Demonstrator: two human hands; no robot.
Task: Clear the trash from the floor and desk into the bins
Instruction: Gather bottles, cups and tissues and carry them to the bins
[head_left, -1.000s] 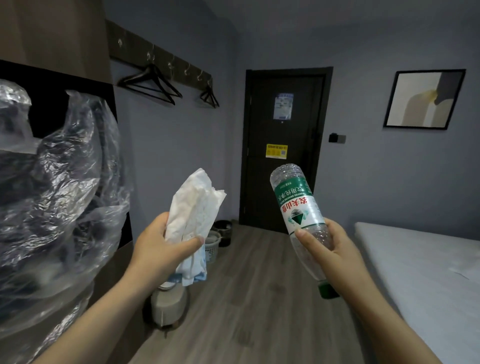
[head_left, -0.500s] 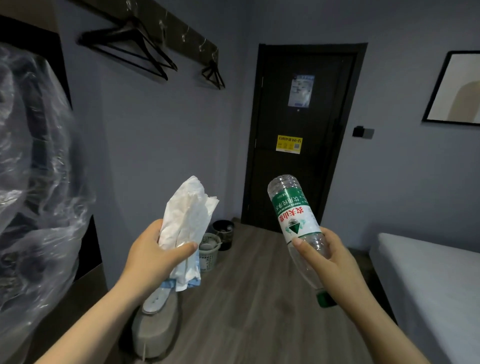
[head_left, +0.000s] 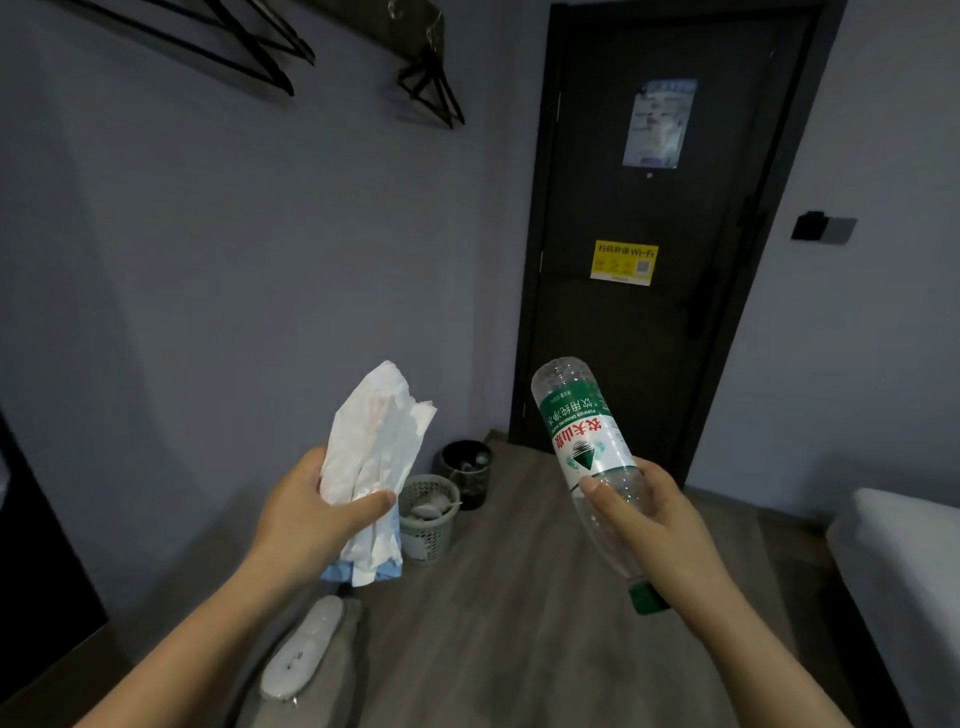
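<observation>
Trash held mid-frame: left hand, fingers curled round crumpled white paper wrapper; right hand grips clear plastic water bottle, long axis tilted, green cap down. Pale lattice bin and dark round bin stand on floor just beyond, nearer left hand

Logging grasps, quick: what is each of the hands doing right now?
Left hand: holds the crumpled white paper wrapper.
Right hand: holds the plastic bottle, cap end down.
</observation>
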